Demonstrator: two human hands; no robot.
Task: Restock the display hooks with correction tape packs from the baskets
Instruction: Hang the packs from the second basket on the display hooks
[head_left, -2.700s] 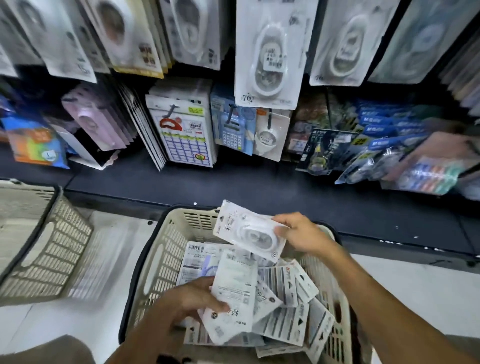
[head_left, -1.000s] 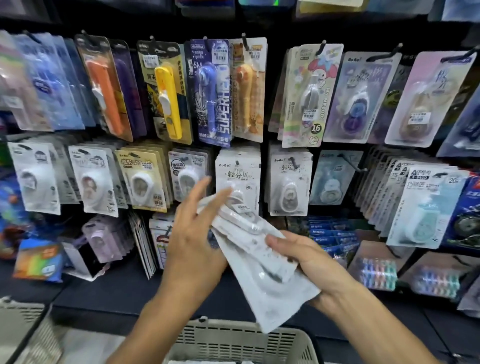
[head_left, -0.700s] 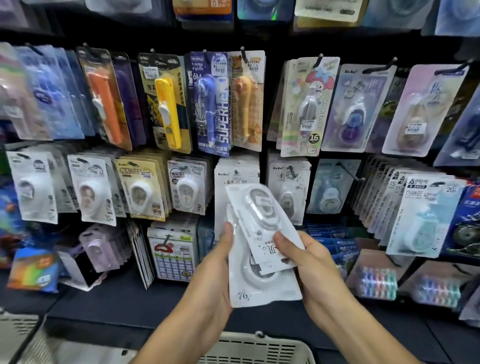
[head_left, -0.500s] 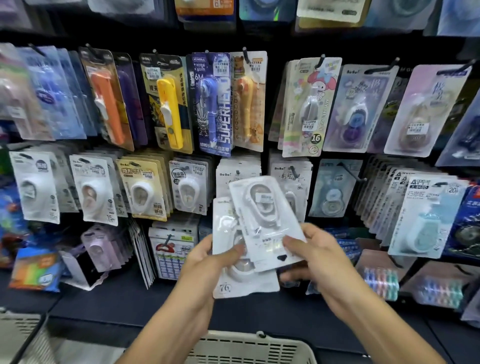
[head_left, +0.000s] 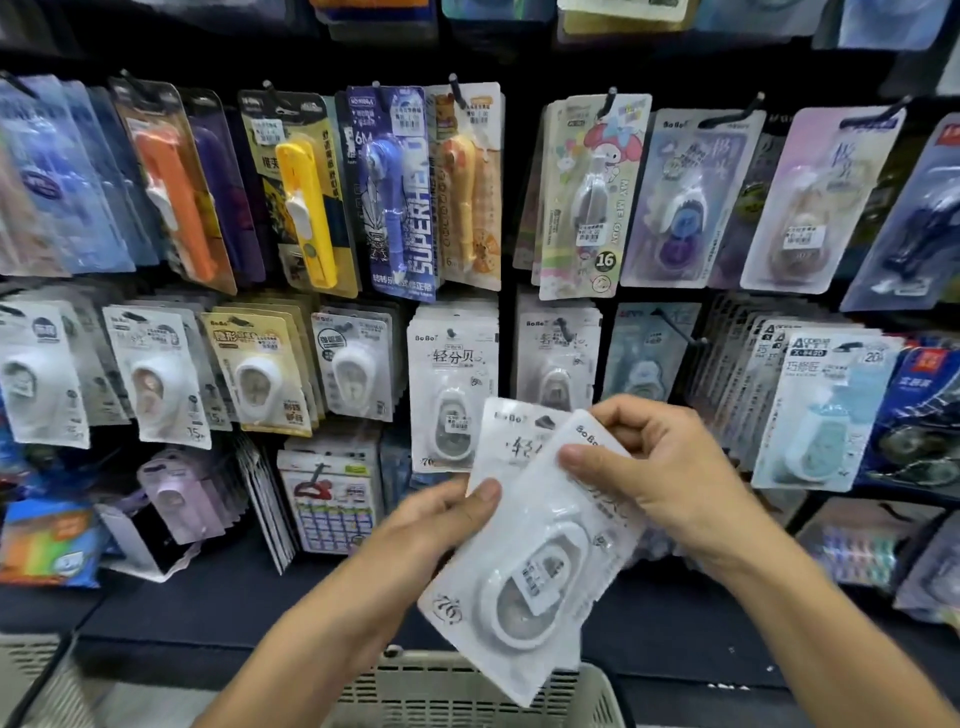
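**Two packs in hand, matching hook up and to the left**

I've got the front pack (head_left: 524, 561) pinched at its top edge in my right hand (head_left: 660, 467), thumb on its face, fingers curled behind; its long axis tilts, header up-right, the "76" corner down-left over the basket rim (head_left: 467, 691); my left hand (head_left: 441, 514) grips the back pack (head_left: 511, 441) at its left edge, thumb on top, and that one sits nearly upright behind the front pack, only its header showing; taking the hanging white BoBo row (head_left: 452, 384) as my landmark, both packs are just below and right of it, the back pack's corner overlapping its lowest card; my left hand is the nearer one to that row, I'd say; the front pack is a white card with a clear blister over an oval white dispenser, a small label stuck on it; the hang hole at its top must turn level before it goes on, in my judgement
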